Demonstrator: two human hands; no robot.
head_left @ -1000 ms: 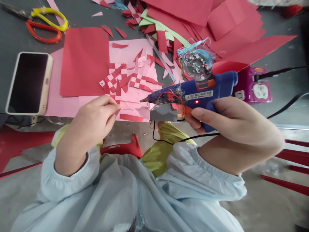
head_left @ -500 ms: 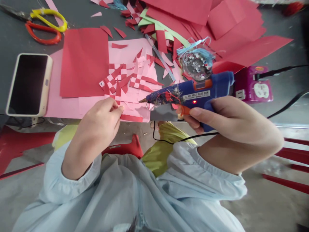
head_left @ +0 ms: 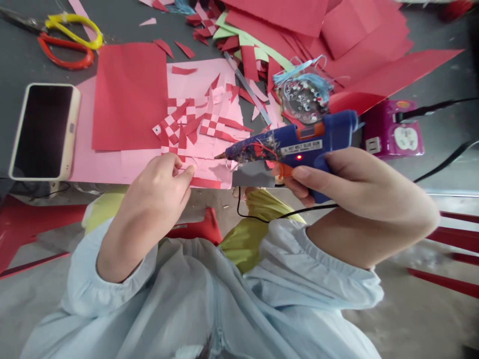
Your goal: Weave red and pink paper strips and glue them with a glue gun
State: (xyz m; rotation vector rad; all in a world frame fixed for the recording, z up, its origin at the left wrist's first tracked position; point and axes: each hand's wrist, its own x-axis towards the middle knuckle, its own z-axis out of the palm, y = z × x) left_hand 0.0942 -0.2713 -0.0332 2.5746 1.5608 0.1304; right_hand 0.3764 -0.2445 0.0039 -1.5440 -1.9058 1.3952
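My right hand (head_left: 348, 182) grips a blue hot glue gun (head_left: 299, 144) by its handle, a finger on the orange trigger. The red light is on and the nozzle points left over the table's near edge. My left hand (head_left: 160, 187) is closed in a pinch on the near edge of the pink paper (head_left: 209, 169), beside a red strip (head_left: 204, 183). Just beyond the fingers lies a woven red-and-pink paper piece (head_left: 187, 127) with a small googly eye at its left tip.
A red sheet (head_left: 129, 94) lies left of the weave. A phone (head_left: 43, 130) rests at the left, scissors (head_left: 69, 42) at the far left corner. A round box of googly eyes (head_left: 303, 97) and a pink power strip (head_left: 392, 132) sit at the right. Red scraps (head_left: 318, 30) cover the back.
My left hand has slid a little right along the paper's near edge. The glue gun has drifted slightly left, its nozzle now closer to my left fingers.
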